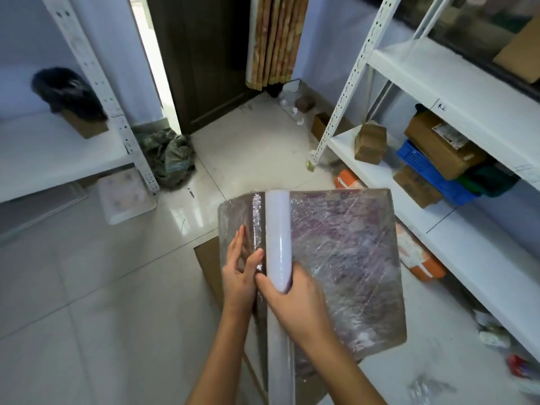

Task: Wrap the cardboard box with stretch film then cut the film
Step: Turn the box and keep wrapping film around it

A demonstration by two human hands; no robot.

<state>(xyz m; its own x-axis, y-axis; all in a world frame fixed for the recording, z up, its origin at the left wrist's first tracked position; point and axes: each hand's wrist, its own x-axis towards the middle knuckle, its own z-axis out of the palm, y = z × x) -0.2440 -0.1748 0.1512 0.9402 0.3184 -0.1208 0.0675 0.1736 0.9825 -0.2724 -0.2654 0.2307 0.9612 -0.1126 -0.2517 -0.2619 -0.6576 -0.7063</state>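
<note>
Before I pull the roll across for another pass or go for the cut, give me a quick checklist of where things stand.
1. Roll held: ok. The right hand grips the film roll lying on top of the box.
2. Film pinned: ok. The left hand rests with straight fingers on the film beside the roll.
3. Top covered: ok. Shiny, wrinkled film covers the whole visible top face.
4. Sides and underside covered: cannot tell, hidden from this view.
5. Cutting tool ready: not ok. No knife or scissors in sight.
6. Box supported: ok. It sits on a second carton on the floor.
</note>
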